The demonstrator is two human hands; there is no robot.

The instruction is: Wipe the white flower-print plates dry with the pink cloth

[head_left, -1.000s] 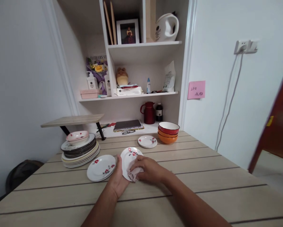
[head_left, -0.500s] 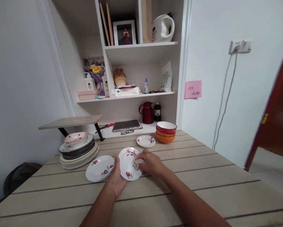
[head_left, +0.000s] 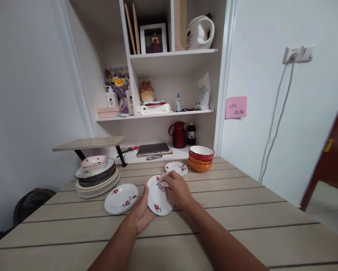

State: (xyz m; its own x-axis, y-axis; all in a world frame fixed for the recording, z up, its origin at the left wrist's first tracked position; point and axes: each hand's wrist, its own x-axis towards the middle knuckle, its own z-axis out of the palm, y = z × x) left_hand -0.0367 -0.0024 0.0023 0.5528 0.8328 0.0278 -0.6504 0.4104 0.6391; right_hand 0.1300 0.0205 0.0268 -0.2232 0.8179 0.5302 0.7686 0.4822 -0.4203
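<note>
A small white plate [head_left: 156,197] with red flowers is tilted towards me above the table. My left hand [head_left: 142,212] grips its left edge, thumb at the rim and fingers underneath. In my right hand [head_left: 178,189] is a crumpled whitish cloth [head_left: 164,184], pinched and pressed on the plate's upper right part. Left of my left hand lie stacked flowered plates [head_left: 120,199]. Beyond my right hand are more flowered plates [head_left: 176,168], next to a stack of bowls [head_left: 201,160], red on top and orange below.
At the left, a tall stack of mixed plates [head_left: 98,180] carries a pink-rimmed bowl [head_left: 94,162], near a small raised wooden shelf [head_left: 89,143]. Glasses [head_left: 154,157], a dark laptop-like slab [head_left: 153,149] and a red jug [head_left: 179,134] stand or lie at the back.
My right hand and the cloth have moved up the plate, towards its far edge. My left hand keeps hold of the plate. The whole view has shifted slightly.
</note>
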